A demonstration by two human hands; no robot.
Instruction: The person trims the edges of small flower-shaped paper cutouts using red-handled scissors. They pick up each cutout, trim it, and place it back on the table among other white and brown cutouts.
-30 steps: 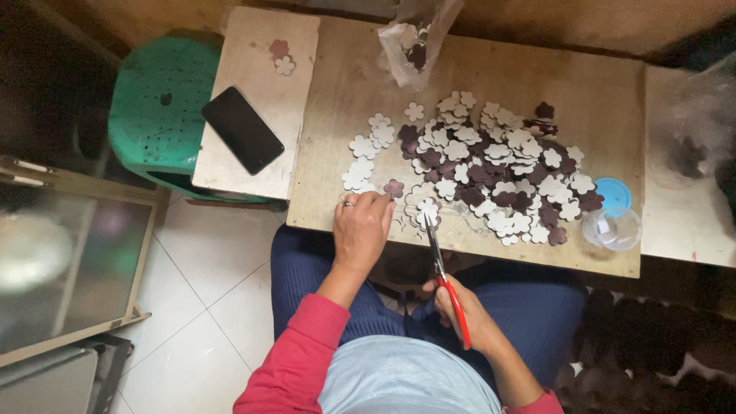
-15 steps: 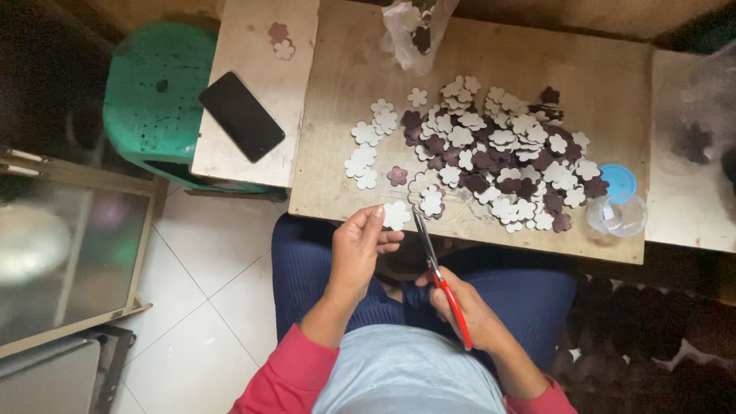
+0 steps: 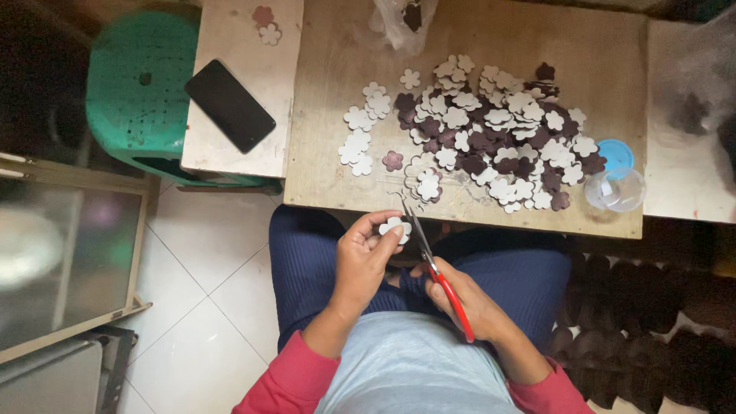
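Note:
My left hand (image 3: pixel 366 259) pinches a small white flower-shaped cutout (image 3: pixel 395 228) above my lap, just below the edge of the wooden board (image 3: pixel 337 92). My right hand (image 3: pixel 464 303) grips red-handled scissors (image 3: pixel 438 277), whose blades point up beside the cutout. On the board lies a heap of white and dark maroon flower cutouts (image 3: pixel 491 134), with a looser group of white ones (image 3: pixel 363 134) to its left.
A black phone (image 3: pixel 229 106) lies on a pale board (image 3: pixel 238 46) over a green plastic stool (image 3: pixel 134 84). A clear cup (image 3: pixel 616 190) and blue lid (image 3: pixel 616 154) sit at the board's right. A plastic bag (image 3: pixel 402 19) lies at the far edge. White floor tiles (image 3: pixel 199 261) lie below.
My left hand picked one white flower off the board's near edge and drew it back toward my lap. The scissors came in beside it.

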